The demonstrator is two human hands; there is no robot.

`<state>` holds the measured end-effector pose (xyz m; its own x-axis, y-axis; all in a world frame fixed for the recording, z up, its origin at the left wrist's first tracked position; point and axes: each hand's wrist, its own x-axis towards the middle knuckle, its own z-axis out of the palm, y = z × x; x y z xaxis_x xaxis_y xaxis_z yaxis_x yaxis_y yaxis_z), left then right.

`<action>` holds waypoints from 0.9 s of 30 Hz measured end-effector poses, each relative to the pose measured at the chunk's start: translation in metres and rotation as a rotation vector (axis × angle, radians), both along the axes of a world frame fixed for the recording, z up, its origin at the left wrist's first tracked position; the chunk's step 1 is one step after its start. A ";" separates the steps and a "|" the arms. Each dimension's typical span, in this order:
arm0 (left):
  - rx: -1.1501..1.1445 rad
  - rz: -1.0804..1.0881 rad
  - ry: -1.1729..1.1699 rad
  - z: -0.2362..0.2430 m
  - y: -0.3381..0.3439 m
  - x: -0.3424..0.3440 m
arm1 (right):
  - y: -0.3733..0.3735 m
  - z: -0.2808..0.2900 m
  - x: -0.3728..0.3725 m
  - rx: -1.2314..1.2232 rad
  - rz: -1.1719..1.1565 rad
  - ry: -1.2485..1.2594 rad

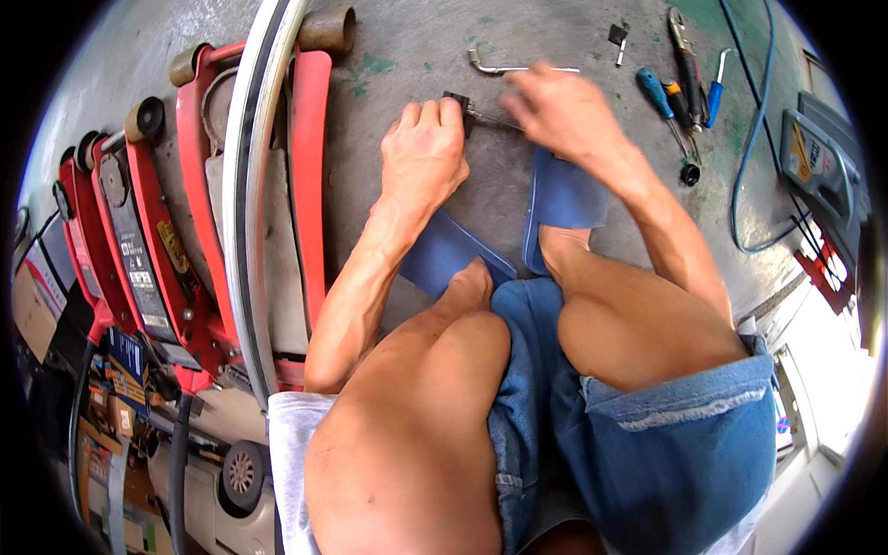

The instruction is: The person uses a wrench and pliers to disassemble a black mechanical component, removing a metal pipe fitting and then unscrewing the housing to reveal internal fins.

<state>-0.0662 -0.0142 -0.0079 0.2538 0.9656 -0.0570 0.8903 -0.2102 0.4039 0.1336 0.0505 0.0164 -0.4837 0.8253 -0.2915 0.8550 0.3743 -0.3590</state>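
Observation:
My left hand point(424, 153) is closed, knuckles up, on a small black block-like part point(459, 98) held low over the floor in front of my feet. Most of the part is hidden under the fingers. From it a thin metal rod point(495, 118) runs right toward my right hand point(569, 109). That hand is smeared by motion, with its fingers curled near the rod's end; whether it grips the rod cannot be made out. Just beyond, an L-shaped wrench point(495, 68) lies on the floor, partly covered by the right hand's fingers.
Red floor jacks point(314, 176) stand at left, behind a curved silver strip point(245, 185). At right lie a teal screwdriver point(653, 91), pliers point(684, 55), a blue-handled hook tool point(715, 97), a black ring point(689, 174), a blue hose point(740, 203) and a grey jug point(821, 157). Blue slippers point(435, 248) are below.

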 end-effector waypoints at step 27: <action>-0.035 0.001 0.012 0.001 0.000 -0.002 | 0.005 -0.013 0.020 -0.237 -0.024 0.307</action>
<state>-0.0678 -0.0147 -0.0066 0.2524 0.9631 -0.0940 0.8954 -0.1956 0.4001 0.1531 0.0556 0.0030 -0.5597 0.7644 -0.3201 0.7017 0.2316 -0.6738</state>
